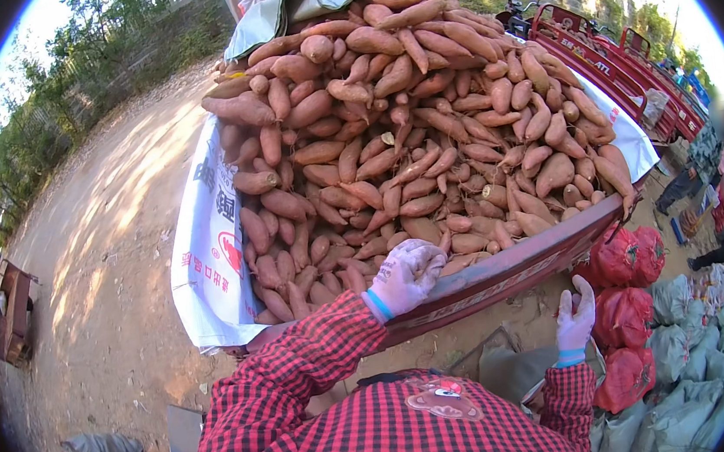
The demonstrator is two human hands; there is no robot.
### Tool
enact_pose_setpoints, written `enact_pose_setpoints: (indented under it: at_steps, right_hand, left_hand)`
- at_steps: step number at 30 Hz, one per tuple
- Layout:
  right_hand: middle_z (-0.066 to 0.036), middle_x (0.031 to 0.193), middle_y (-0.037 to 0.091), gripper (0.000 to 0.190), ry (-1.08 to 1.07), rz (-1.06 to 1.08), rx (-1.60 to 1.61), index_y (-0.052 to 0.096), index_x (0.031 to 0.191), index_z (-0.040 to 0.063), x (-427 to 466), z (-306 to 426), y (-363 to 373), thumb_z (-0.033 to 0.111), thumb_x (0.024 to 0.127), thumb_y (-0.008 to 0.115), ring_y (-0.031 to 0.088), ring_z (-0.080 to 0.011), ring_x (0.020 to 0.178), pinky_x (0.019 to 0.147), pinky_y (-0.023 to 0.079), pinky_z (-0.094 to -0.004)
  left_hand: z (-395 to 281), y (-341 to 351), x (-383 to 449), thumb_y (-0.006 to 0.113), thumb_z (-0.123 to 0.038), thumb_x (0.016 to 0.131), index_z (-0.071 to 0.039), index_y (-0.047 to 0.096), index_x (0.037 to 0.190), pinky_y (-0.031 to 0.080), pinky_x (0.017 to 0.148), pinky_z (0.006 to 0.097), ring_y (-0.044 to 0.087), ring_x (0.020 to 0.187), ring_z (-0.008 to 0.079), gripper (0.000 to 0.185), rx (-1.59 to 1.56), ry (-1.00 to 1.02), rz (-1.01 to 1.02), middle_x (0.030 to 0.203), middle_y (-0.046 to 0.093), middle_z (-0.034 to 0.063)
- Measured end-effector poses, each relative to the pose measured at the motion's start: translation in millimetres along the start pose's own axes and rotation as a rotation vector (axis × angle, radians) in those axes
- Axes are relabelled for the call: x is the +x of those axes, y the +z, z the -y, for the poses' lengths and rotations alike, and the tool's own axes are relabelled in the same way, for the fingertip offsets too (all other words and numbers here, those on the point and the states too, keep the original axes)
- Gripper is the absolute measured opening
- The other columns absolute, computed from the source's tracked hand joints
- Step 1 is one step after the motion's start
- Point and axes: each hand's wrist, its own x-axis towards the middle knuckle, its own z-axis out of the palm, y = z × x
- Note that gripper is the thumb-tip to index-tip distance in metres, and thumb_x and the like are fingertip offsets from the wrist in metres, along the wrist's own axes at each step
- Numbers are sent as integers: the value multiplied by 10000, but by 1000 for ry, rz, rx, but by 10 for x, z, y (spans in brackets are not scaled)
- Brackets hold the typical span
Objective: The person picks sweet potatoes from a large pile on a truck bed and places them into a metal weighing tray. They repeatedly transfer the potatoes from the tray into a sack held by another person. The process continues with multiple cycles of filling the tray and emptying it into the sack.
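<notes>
A big heap of reddish sweet potatoes (388,158) fills a red cart bed before me. My left hand (405,279), in a pale work glove with a blue cuff, is above the front board (503,265) of the cart, beside the nearest sweet potatoes. Its fingers are curled, and whether anything lies inside them is hidden. Lower on the right, outside the cart, my right hand (575,320) wears a matching glove. Its fingers are apart and nothing shows in it. Just beyond that hand stand full red mesh bags (619,315). A grey-green open sack (513,368) is partly hidden by my body.
White printed sheeting (208,260) lines the cart's left side. Grey-green woven sacks (680,404) crowd the lower right. Behind them are people (708,160), with red cargo tricycles (608,65) farther back. Left lies a dirt road (90,252); a dark bag (102,450) rests on the ground.
</notes>
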Motion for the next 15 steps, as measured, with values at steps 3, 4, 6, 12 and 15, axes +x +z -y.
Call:
enact_pose_setpoints:
  at_steps: [3, 4, 6, 12, 15]
  right_hand:
    - [-175, 1237, 600, 370, -284, 161, 42, 567, 1237, -12, 218, 594, 570, 120, 900, 645, 567, -332, 1160, 1014, 432, -410]
    - [-186, 1236, 601, 374, -415, 225, 54, 570, 1235, -13, 319, 808, 731, 121, 895, 647, 566, -351, 1157, 1014, 433, -415]
    - [-207, 1235, 603, 383, -602, 340, 38, 579, 1225, -16, 568, 1369, 988, 120, 876, 659, 567, -378, 1154, 1016, 434, -430]
    - [-160, 1350, 540, 351, -1079, 348, -144, 614, 1178, 57, 1907, 2356, 1774, 202, 862, 663, 490, -364, 1266, 1054, 403, -449]
    - [-153, 1477, 430, 335, -1177, 273, -377, 661, 1141, 68, 2689, 2826, 2402, 273, 878, 630, 392, -363, 1370, 1124, 317, -454]
  left_hand:
    - [-135, -754, -148, 702, -134, 827, -42, 664, 935, 487, 827, 415, 623, 930, 328, 147, 151, 60, -163, 938, 650, 137]
    - [-157, -1048, -234, 721, -110, 800, -49, 657, 934, 483, 850, 419, 623, 952, 321, 161, 288, 90, -238, 945, 652, 118]
    - [-369, -1622, -422, 730, -90, 781, -57, 643, 979, 470, 892, 451, 594, 1027, 358, 219, 583, 41, -392, 1006, 641, 115]
    - [-550, -2370, -776, 714, -298, 822, -51, 600, 1211, 333, 1052, 544, 428, 1257, 460, 474, 1278, -464, -403, 1281, 550, 179]
    - [-667, -2416, -823, 694, -305, 839, -71, 556, 1290, 356, 1052, 524, 431, 1282, 442, 526, 1350, -733, -277, 1355, 511, 195]
